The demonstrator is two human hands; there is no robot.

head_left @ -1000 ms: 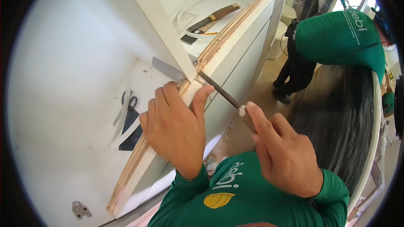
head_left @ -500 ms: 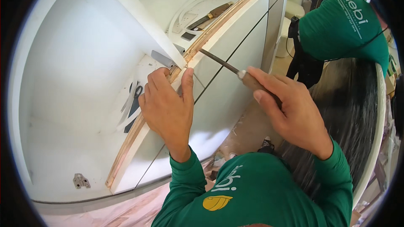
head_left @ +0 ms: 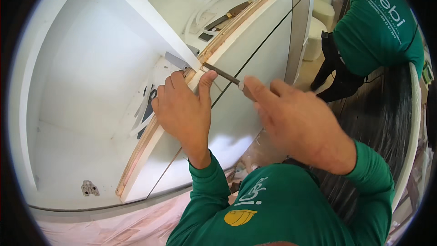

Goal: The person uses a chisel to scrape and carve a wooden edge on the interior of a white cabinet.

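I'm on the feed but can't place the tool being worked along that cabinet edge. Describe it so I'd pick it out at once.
Start at the white cabinet and follow its bare plywood front edge up to the left hand braced on it. Just past that thumb, a thin dark metal file lies across the edge, its handle end in the right hand. The other tools lie loose inside the cabinet; only this one is held.

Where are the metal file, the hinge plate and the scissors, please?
metal file (head_left: 221,74), head view, middle of its dark blade.
hinge plate (head_left: 89,188), head view, centre of the plate.
scissors (head_left: 149,102), head view, near the black handles.
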